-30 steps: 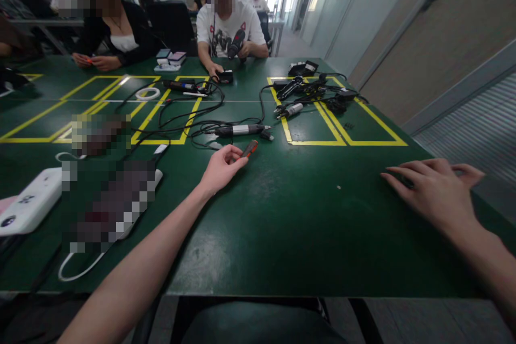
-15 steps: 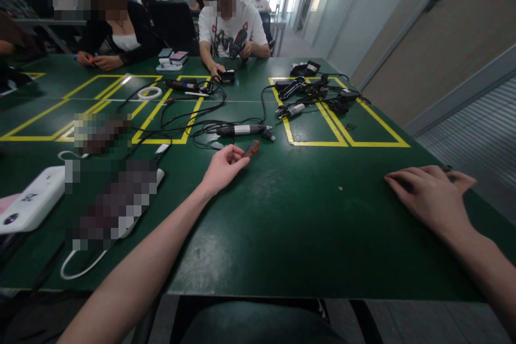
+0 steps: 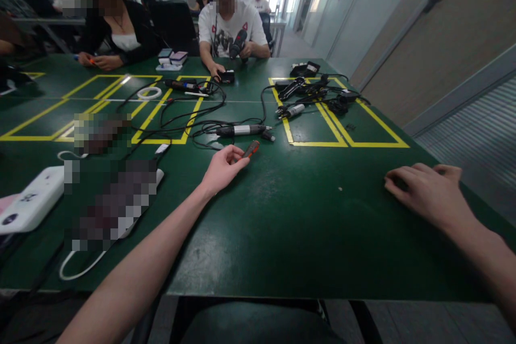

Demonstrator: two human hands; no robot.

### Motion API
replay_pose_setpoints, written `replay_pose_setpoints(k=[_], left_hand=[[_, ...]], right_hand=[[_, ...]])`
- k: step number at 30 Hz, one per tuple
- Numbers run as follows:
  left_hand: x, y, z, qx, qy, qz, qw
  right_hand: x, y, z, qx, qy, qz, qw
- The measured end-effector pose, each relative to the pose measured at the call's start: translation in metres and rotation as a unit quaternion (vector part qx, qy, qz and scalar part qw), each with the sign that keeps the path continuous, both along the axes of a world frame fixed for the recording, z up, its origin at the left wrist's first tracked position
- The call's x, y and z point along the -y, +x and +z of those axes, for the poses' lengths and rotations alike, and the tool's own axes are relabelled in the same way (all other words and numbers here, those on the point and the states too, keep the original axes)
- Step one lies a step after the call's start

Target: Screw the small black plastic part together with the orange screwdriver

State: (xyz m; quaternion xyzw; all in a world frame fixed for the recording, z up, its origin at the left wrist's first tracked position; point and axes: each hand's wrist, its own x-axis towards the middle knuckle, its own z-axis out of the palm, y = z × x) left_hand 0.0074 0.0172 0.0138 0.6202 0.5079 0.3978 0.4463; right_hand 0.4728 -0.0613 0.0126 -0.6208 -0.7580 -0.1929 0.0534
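My left hand (image 3: 226, 165) is closed in a pinch around a short orange-and-dark-grey tool handle (image 3: 252, 149). The handle's far end points up and to the right; its near end is hidden by my fingers, so the tool's exact kind does not show. Just beyond it lies a pen-shaped electric screwdriver (image 3: 242, 130) with a silver band and a black cable. My right hand (image 3: 429, 191) is over the table's right side, fingers curled and thumb near the fingertips. Whether anything small is inside that curl is hidden.
Black cables and tools (image 3: 302, 88) lie by yellow tape rectangles on the green table (image 3: 282, 258). White power strips (image 3: 34, 199) and blurred items are at left. Across the table, a person (image 3: 234, 27) holds a black drill (image 3: 238, 44); another person sits further left.
My right hand has shifted slightly, its outer fingers drawing inward and its thumb curling more. The left hand and the handle in it stay in place.
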Motion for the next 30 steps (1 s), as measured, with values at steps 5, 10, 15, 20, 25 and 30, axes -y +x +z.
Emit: replay_pose_setpoints(k=[5,10,15,20,25,30], left_hand=[[0.0,0.0,0.0,0.0,-0.004,0.001,1.0],[0.0,0.0,0.0,0.003,-0.005,0.002,1.0],[0.0,0.0,0.001,0.005,-0.004,0.002,1.0],[0.0,0.0,0.0,0.002,0.001,0.002,1.0],[0.0,0.0,-0.001,0.008,0.0,0.001,1.0],[0.0,-0.001,0.0,0.004,0.002,0.0,1.0]], right_hand=[[-0.003,-0.011,0.012,-0.041,0.037,-0.012,0.998],[0.003,-0.021,0.026,-0.201,0.086,-0.074,0.973],[0.013,-0.032,0.036,-0.411,0.122,-0.16,0.889],[0.019,-0.039,0.041,-0.487,0.153,-0.199,0.837],[0.023,-0.045,0.048,-0.512,0.182,-0.208,0.813],[0.031,-0.053,0.058,-0.597,0.169,-0.219,0.753]])
